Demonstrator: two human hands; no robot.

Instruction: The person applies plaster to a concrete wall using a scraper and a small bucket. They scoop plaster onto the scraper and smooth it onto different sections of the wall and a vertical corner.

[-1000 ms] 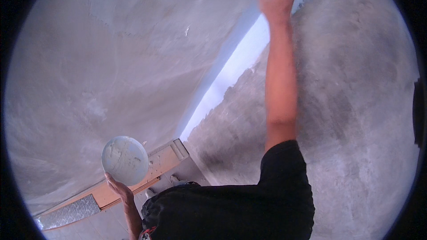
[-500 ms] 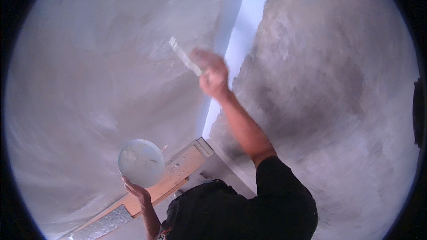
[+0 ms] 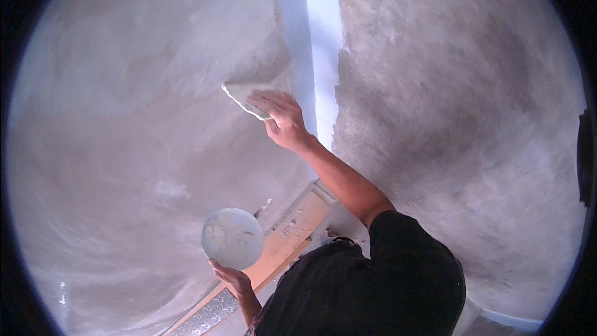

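Note:
My right hand (image 3: 286, 119) is raised against the grey wall, left of the corner. Its fingers press on a flat, pale spreader (image 3: 245, 101) whose whitish edge shows, the face lying toward the wall. Lower and to the left, my left hand (image 3: 231, 275) holds up a round, pale plate (image 3: 233, 238) by its lower edge. Smears of greyish material mark the plate's surface. Patchy, damp-looking plaster (image 3: 168, 118) covers the wall around the spreader.
A bright bluish-white strip (image 3: 324, 43) runs down the corner between two plastered walls. Below me an orange-brown plank (image 3: 289, 236) carries crumbs of plaster, with a speckled grey panel (image 3: 208, 317) at its near end. A dark object (image 3: 584, 158) stands at the right rim.
The spreader, formerly blurred in motion, now lies against the wall, and my right hand is slightly lower. In the picture, the plate and my left hand have shifted right and down as the view turned.

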